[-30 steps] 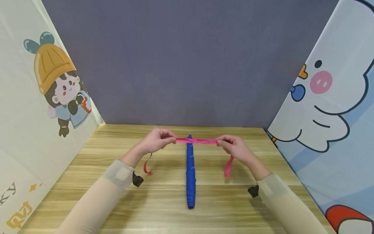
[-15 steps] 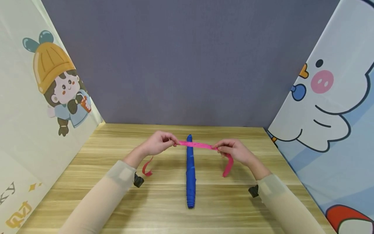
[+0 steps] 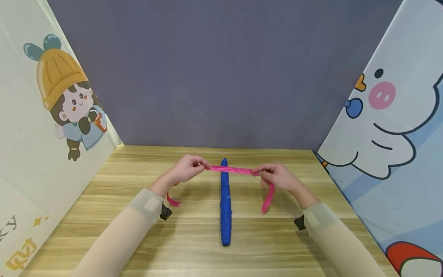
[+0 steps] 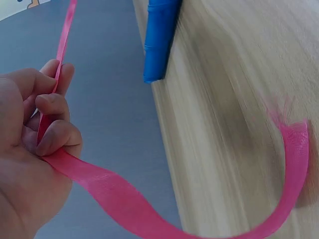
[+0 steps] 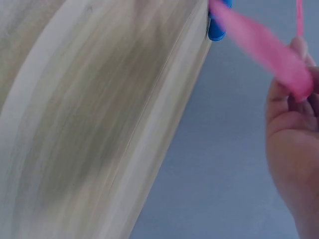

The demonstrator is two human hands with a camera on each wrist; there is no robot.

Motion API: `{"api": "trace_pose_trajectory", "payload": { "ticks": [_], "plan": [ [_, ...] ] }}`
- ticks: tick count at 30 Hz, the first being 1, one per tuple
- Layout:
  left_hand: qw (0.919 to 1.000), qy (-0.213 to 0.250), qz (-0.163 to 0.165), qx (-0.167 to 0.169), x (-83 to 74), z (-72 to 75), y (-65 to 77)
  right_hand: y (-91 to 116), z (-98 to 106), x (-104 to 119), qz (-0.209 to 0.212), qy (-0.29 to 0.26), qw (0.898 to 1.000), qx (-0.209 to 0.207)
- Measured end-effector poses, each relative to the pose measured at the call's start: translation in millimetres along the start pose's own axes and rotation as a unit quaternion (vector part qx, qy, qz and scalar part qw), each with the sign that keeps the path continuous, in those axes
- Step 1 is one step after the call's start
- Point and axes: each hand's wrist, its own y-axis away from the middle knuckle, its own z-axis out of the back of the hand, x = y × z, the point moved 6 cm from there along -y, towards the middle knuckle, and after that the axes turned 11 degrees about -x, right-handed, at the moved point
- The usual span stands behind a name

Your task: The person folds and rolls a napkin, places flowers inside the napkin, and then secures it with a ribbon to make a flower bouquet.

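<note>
A pink ribbon (image 3: 232, 169) is stretched between my two hands, passing above the far part of a long, slim blue wrapped roll (image 3: 225, 207). My left hand (image 3: 187, 168) pinches the ribbon between thumb and finger; in the left wrist view, the other fingers (image 4: 59, 137) curl round it too. From that hand a loose tail with a frayed end (image 4: 294, 149) hangs in a curve. On the other side, my right hand (image 3: 277, 177) pinches the ribbon, and its second tail (image 3: 268, 198) dangles below. The right wrist view shows this tail blurred.
The blue roll lies lengthwise on a wooden table (image 3: 194, 250). Behind the table stands a grey panel (image 3: 214, 77). Cartoon-printed panels flank it, the left panel (image 3: 41, 161) white and the right panel (image 3: 408, 154) blue and white. A small black wrist camera sits under each sleeve.
Over the last second, both hands sank slightly and the right hand's grip shifted inward, shortening the taut stretch of ribbon. Both loose tails swung a little. The blue roll stayed in place.
</note>
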Motion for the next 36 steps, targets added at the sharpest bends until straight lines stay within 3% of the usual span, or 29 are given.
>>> {"api": "trace_pose_trajectory", "payload": {
  "ticks": [8,13,20,24,29,36],
  "plan": [
    [0.9995,-0.004,0.031,-0.005,16.9,-2.6,-12.7,-17.3,4.4,-11.1,0.003,0.039,0.999,-0.031],
    [0.9986,-0.007,0.040,-0.033,27.6,-8.6,-26.4,-33.8,1.3,-19.3,-0.002,0.047,0.998,-0.048],
    [0.9949,0.053,0.057,-0.064,39.2,-27.0,-40.3,-62.4,-19.4,-25.8,-0.010,0.036,0.997,-0.074],
    [0.9920,0.080,0.077,-0.060,45.2,-39.6,-43.5,-75.2,-40.5,-29.0,-0.022,0.001,0.997,-0.070],
    [0.9929,0.076,0.075,-0.053,49.3,-53.1,-47.7,-81.8,-65.7,-31.7,-0.056,-0.059,0.995,-0.050],
    [0.9900,0.080,0.115,-0.014,55.8,-68.4,-43.5,-80.7,-82.3,-26.9,-0.052,0.007,0.998,-0.028]
  ]
}}
